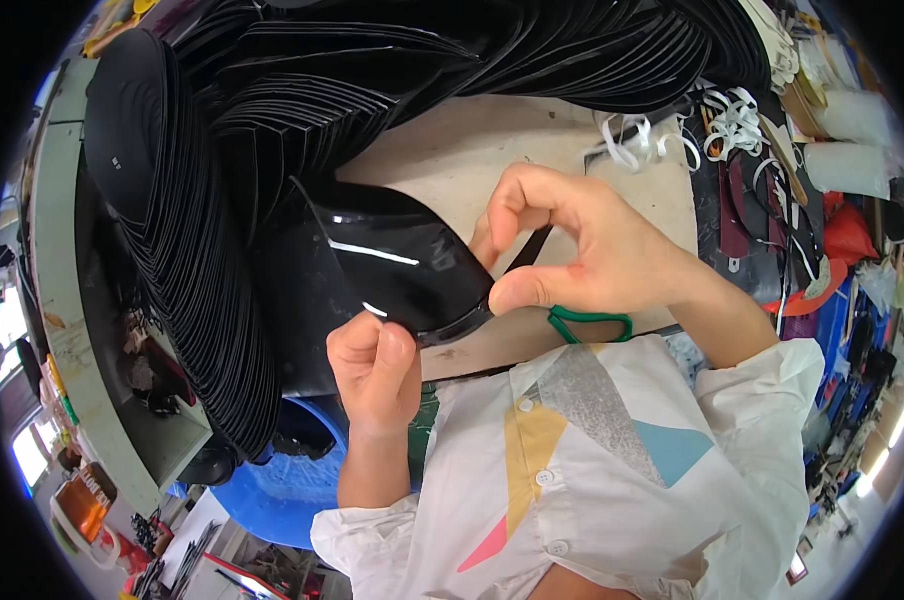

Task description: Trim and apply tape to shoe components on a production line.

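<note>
A glossy black curved leather-like piece [397, 255], pointed at its upper left and shaped somewhat like a shoe upper, is held up in front of my chest. Its lower edge is pinched by my left hand [377, 370], fingers curled and thumb uppermost. On its right end my right hand [582, 240] grips with the thumb against the edge; the fingers arch above and their tips are partly hidden behind the piece. A narrow black strip [529, 250] shows between right thumb and fingers; I cannot tell whether it is joined to the piece.
Long overlapping stacks of black pieces [187, 240] line the table's left and far sides. Green handles [592, 325] lie near my shirt. White ribbons [737, 125] are heaped at far right beside maroon pieces [735, 220]. A blue bin [282, 490] stands at lower left.
</note>
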The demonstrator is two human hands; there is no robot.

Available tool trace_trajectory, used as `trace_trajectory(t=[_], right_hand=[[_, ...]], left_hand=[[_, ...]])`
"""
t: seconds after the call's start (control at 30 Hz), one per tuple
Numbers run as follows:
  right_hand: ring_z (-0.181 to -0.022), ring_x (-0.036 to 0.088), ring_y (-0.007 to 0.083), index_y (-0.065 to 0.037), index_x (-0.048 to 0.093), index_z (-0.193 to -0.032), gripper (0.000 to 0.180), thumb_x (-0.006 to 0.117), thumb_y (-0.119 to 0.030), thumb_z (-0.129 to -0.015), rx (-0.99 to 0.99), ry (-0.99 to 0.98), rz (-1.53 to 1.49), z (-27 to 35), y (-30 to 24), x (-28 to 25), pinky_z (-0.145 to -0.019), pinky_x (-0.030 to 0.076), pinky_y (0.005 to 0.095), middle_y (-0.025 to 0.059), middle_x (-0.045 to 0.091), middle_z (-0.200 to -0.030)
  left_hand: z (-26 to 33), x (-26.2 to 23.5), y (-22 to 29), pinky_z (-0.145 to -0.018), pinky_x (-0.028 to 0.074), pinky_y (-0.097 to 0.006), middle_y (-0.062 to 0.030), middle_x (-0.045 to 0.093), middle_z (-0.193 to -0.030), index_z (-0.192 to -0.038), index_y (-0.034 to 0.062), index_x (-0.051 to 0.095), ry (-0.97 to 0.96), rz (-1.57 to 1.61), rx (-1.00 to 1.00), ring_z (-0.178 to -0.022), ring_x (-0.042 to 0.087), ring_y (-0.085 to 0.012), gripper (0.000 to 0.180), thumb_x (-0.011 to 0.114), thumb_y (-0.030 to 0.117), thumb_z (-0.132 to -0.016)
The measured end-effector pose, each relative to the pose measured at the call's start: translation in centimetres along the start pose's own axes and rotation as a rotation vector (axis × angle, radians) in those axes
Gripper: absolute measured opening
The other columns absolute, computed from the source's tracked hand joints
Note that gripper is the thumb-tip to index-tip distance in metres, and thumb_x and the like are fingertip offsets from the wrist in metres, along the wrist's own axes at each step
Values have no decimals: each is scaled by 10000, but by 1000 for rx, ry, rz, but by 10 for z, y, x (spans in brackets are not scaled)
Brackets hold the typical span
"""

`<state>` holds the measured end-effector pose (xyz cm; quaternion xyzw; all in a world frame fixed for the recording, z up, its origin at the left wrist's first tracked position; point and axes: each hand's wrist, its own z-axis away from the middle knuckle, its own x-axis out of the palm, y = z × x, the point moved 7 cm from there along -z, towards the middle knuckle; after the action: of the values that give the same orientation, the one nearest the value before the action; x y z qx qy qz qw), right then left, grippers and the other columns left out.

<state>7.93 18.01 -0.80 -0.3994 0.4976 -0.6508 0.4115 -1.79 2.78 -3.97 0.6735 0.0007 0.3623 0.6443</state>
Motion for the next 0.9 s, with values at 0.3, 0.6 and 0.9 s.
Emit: trace_trajectory(t=[0.3,0.6,0.9], right_hand=[[-670,494,190,-90,440,-742,247,648,31,-683,-494,-29,423,12,-23,31,-831,335,319,-5,489,-653],[-718,542,221,-62,549,-785,325,748,-235,-594,-275,-17,1345,84,23,3,-622,427,318,54,552,-744],[-769,556,281,10,550,-948,427,735,-161,-603,-79,257,1225,114,71,-17,-626,464,355,123,531,-823]], left_hand=[[-4,15,18,-742,477,-248,-67,646,-889,-940,-42,612,231,68,-191,-775,596,-107,272,752,14,-713],[-10,12,18,-615,435,-215,-5,623,-748,-804,1,644,259,-267,-99,-645,540,-62,122,707,-36,-706],[-6,13,14,-806,466,-306,-38,604,-966,-1064,23,548,261,55,-79,-864,584,-145,289,614,49,-784]])
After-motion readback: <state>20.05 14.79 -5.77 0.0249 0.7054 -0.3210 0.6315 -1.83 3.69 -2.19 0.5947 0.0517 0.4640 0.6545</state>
